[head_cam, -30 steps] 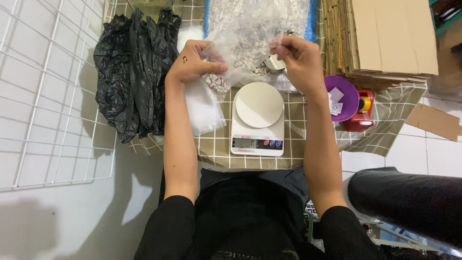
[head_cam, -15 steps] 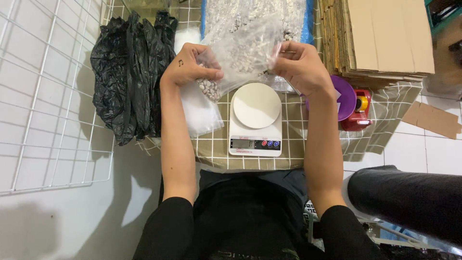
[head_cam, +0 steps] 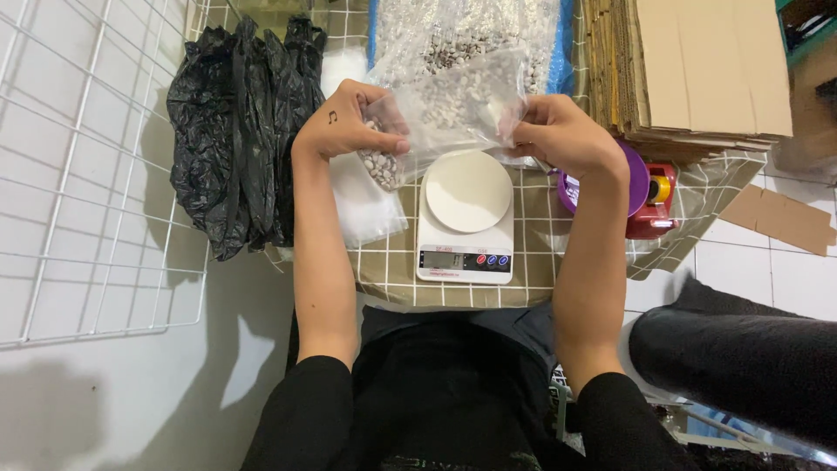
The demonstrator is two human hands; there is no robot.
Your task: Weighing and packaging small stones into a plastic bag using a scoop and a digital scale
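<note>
While both hands are gripping the same small bag above the scale, these are the points that matter:

Left hand: the left hand (head_cam: 349,122) is pinching the left edge of the clear plastic bag of beans (head_cam: 445,109), fingers curled narrow around the film, thumb on top.

Right hand: the right hand (head_cam: 558,131) is clamping the bag's right edge, fingers folded tight; I cannot tell whether the mouth is sealed there.

Bag position: it is hanging stretched between the hands, just above the round white platter of the digital kitchen scale (head_cam: 466,218), not touching it.

Bean load: the pale speckled beans are sagging toward the lower left corner, beside the left thumb.

Spill risk: if either pinch is slipping or the mouth is gaping, beans are likely scattering over the checked tablecloth (head_cam: 384,270) and onto the floor.

Tear risk: pulling the thin film taut could be splitting it.

Clutter risk: the larger bean sack (head_cam: 462,35) behind, black plastic bags (head_cam: 235,131) to the left and purple tape roll (head_cam: 632,179) to the right are crowding the scale, so a dropped bag could be landing off the platter.
</note>
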